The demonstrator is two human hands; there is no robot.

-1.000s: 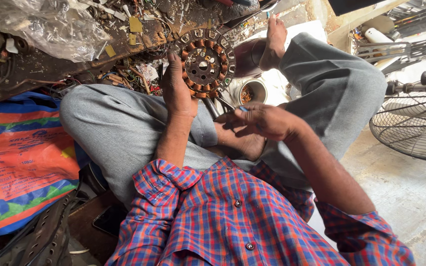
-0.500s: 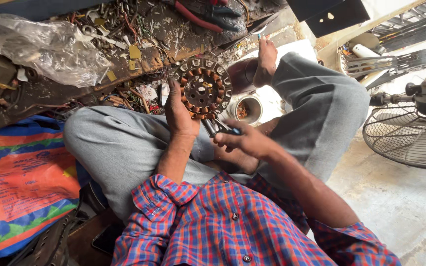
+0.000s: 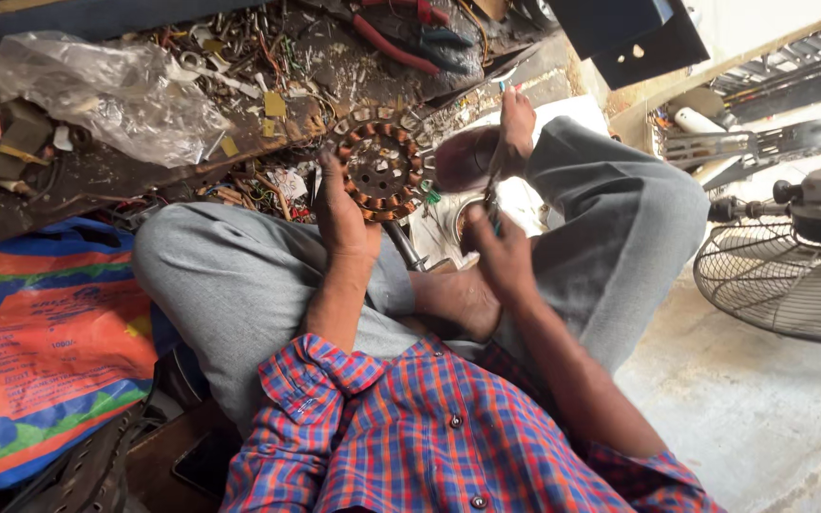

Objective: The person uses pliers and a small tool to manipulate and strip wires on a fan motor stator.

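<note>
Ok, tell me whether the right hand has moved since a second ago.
Yes. The right hand has moved forward off the folded leg, toward the foot and the stator.

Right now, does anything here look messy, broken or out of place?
Yes. Wire scraps and metal bits lie scattered over the dirty board beside the motor winding, and a fan lies tipped on the floor.

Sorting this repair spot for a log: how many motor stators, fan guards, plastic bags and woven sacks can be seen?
Motor stator, held by the left hand: 1
Wire fan guard: 1
Clear plastic bag: 1
Woven sack, orange, blue and green: 1
Total: 4
</note>
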